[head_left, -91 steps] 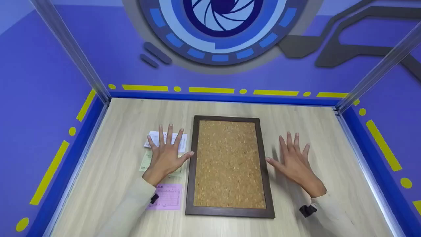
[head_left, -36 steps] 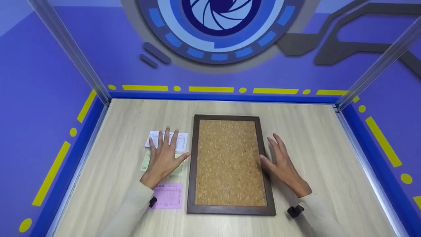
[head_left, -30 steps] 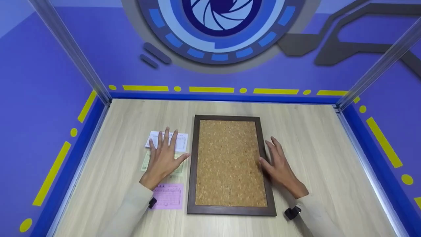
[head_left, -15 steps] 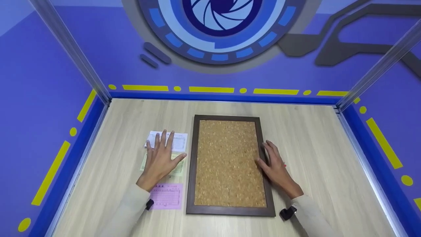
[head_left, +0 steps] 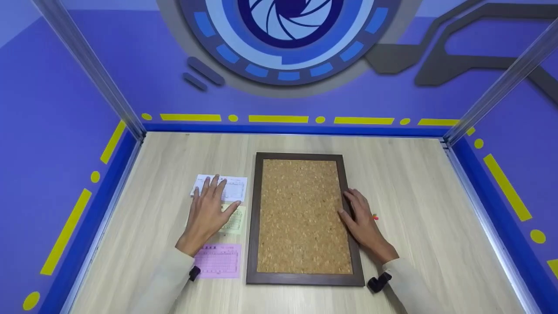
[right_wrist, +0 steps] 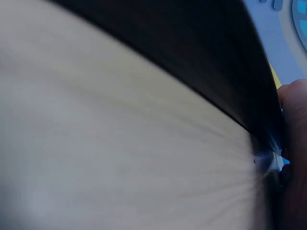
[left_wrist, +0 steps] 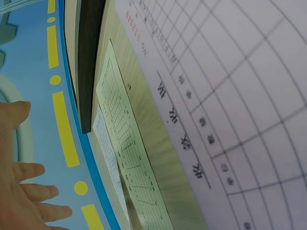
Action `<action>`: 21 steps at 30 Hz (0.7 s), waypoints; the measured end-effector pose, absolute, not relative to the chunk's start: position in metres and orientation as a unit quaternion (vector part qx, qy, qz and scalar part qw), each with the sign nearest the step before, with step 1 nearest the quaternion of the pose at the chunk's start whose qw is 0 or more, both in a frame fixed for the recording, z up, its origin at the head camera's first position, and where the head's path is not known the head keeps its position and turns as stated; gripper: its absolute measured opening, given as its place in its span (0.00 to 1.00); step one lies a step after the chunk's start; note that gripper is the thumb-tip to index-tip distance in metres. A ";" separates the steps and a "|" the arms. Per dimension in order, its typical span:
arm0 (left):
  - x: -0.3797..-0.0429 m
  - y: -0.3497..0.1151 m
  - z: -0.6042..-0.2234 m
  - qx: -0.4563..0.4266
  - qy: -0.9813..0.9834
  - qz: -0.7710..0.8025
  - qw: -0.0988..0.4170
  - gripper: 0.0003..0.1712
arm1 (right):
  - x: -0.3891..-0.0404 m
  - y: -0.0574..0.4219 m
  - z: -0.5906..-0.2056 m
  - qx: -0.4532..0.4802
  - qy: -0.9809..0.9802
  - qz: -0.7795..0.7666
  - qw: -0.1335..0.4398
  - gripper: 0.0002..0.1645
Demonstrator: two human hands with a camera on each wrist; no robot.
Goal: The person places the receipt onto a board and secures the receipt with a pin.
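Now, left hand: with fingers apart, partly hiding green slip.
Right hand: fingers on corkboard; can't tell if clamped.
Pink slip: partly behind sleeve.

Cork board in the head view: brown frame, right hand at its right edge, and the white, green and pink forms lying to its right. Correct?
One slip: the white form, green form and pink form lie left of the cork board, as the head view shows. The rest stands.
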State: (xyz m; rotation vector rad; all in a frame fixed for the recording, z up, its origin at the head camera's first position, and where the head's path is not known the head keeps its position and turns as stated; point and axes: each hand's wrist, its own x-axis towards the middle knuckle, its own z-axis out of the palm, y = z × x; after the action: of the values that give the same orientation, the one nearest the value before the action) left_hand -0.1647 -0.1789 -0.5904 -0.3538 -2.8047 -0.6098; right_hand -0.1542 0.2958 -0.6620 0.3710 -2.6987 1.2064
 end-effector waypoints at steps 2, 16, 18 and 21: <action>-0.164 -0.181 -0.590 -0.129 -0.956 -0.221 0.143 0.44 | -0.154 0.296 -0.663 0.121 -0.903 0.403 0.087 0.36; -0.158 -0.194 -0.589 -0.116 -0.933 -0.308 0.142 0.32 | -0.151 0.295 -0.666 0.105 -0.907 0.398 0.090 0.34; -0.158 -0.196 -0.587 -0.114 -0.930 -0.326 0.128 0.32 | -0.151 0.295 -0.665 0.107 -0.907 0.397 0.090 0.34; -0.160 -0.200 -0.585 -0.121 -0.919 -0.358 0.112 0.31 | -0.153 0.296 -0.663 0.108 -0.907 0.397 0.093 0.33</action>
State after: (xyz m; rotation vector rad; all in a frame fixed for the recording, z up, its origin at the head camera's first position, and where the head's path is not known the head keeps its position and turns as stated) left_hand -0.1604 -0.1998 -0.5848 -0.3539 -2.6977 -1.0498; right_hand -0.1531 0.2955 -0.6630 0.3199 -2.6904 1.1782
